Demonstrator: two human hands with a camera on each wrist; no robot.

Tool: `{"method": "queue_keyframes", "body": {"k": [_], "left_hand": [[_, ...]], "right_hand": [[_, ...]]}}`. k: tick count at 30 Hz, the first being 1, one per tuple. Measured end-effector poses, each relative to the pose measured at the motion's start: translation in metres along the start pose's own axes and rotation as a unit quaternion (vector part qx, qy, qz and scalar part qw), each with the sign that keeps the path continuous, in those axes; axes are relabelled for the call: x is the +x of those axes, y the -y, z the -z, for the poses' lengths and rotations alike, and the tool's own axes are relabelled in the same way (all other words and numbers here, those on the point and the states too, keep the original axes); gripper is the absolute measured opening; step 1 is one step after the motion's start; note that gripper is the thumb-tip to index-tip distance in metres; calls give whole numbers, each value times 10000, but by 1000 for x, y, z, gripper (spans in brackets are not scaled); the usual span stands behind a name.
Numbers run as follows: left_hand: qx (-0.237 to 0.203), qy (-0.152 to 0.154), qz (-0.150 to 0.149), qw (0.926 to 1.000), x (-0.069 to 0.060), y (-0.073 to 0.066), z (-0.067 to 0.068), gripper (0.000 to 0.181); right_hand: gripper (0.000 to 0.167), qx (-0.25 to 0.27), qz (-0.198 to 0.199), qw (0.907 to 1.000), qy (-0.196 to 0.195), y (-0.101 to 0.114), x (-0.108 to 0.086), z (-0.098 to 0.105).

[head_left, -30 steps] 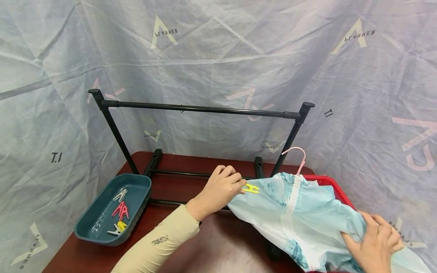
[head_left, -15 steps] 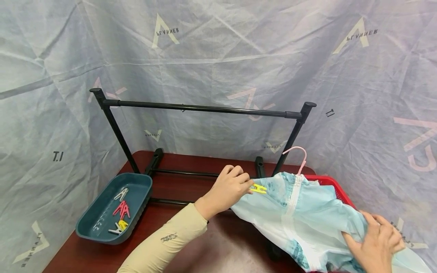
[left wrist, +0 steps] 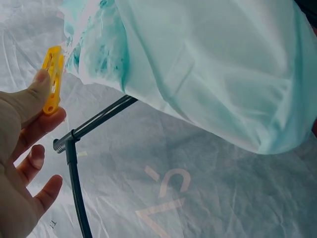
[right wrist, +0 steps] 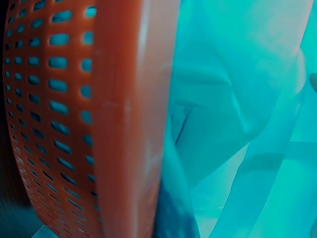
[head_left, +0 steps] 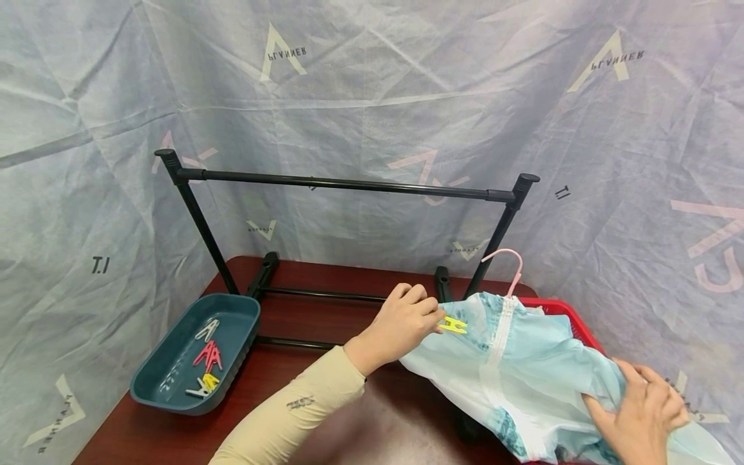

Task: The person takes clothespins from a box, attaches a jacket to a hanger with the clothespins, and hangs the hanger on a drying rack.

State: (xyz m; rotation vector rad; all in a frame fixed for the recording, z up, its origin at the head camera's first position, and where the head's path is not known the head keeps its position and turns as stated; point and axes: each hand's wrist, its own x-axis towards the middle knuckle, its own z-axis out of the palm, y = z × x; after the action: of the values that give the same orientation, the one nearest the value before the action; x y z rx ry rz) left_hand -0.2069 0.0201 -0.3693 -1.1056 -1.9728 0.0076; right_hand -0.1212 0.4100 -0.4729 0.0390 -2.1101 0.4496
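Observation:
My left hand [head_left: 401, 326] pinches a yellow clothespin [head_left: 454, 325] between thumb and forefinger. In the left wrist view the clothespin [left wrist: 53, 82] stands beside the collar end of a light blue and white jacket [left wrist: 198, 74]; whether they touch I cannot tell. The jacket [head_left: 465, 361], with a white front strip, lies over a red basket [head_left: 581, 329] at the right, on a pink hanger [head_left: 519, 268] whose hook sticks up. Gripping the jacket's right side is my right hand [head_left: 642, 410], thumb apart from bent fingers. The right wrist view shows only basket and cloth.
Behind the hands a black clothes rack [head_left: 349, 184] stands on the dark red table [head_left: 325, 274]. A blue-green tray [head_left: 168, 368] at the left holds several more clothespins [head_left: 208, 355] in white, red and yellow. Grey printed cloth [head_left: 360, 77] hangs all round.
My left hand has moved right with the clothespin, further over the jacket's left shoulder. The right hand and the jacket have stayed nearly still.

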Motion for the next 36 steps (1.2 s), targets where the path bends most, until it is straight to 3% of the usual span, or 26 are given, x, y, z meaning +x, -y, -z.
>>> {"method": "queue_keyframes", "body": {"k": [8,15,22,27,31,36], "left_hand": [[133,-242,-62,9996,12,-8,-4,17],[246,-373,-190,9988,20,-16,-5,17],[152,-292,-276,9991,22,-19,-10,18],[225,-382,-389,9983,25,-21,-16,19],[250,-423,-467,9977,29,-24,-16,20],[204,-282,-507,9981,35,-26,-17,20]], "right_hand": [[88,-8,-84,9998,160,0,0,3],[85,-2,7,10000,72,0,0,2],[82,-10,165,9997,-165,1,1,0],[82,-2,194,9998,-46,1,2,0],[80,39,347,9991,-254,0,1,-2],[81,77,338,9989,-312,1,2,-3]]}}
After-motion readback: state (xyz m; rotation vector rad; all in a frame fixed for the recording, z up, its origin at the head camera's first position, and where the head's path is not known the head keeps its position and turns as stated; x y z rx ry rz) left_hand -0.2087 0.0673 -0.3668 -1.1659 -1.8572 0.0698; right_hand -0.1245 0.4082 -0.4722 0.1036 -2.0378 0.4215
